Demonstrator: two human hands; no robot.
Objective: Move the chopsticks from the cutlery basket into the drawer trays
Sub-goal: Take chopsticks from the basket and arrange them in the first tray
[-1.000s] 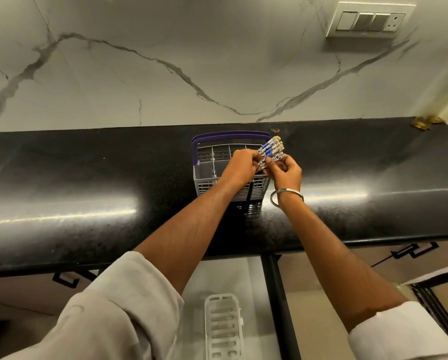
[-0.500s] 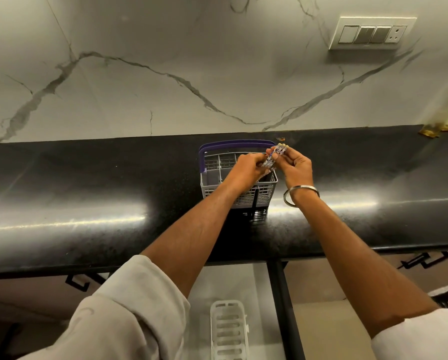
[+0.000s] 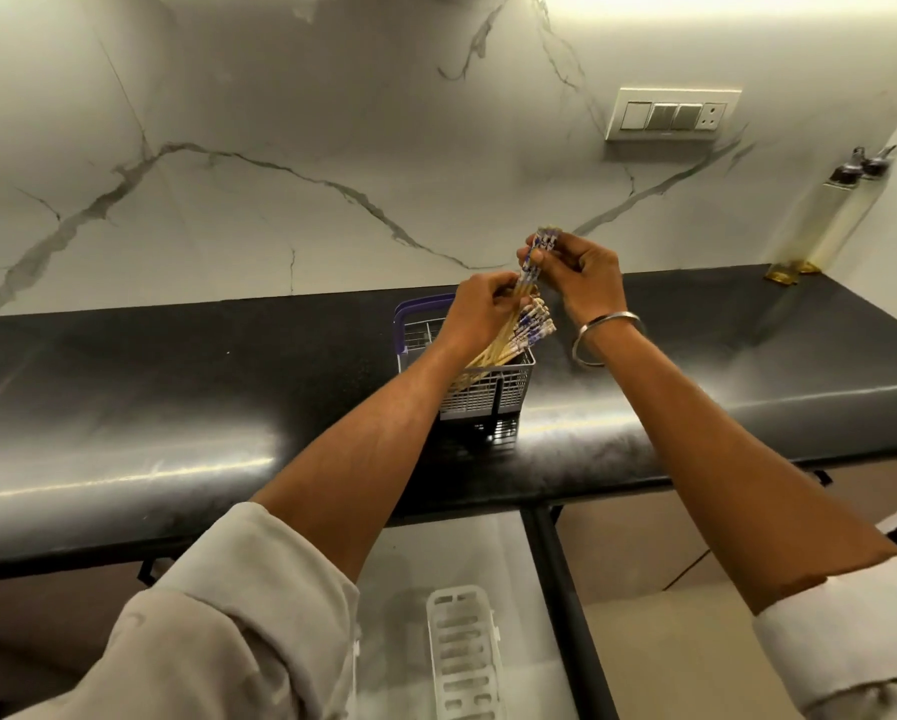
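Note:
A grey cutlery basket with a purple handle stands on the black counter. Several pale chopsticks with blue-and-white patterned tops lean out of it to the right. My left hand is closed around the bundle just above the basket. My right hand pinches the patterned tops of a few chopsticks lifted higher than the rest. A white slotted tray lies in the open drawer below the counter edge.
A marble wall with a switch plate rises behind the counter. Two oil bottles stand in the far right corner. A dark vertical divider separates the drawer from the cabinet on the right.
My right hand has risen, pulling a few chopsticks up out of the bundle. The left hand stays on the rest. The view has tilted upward.

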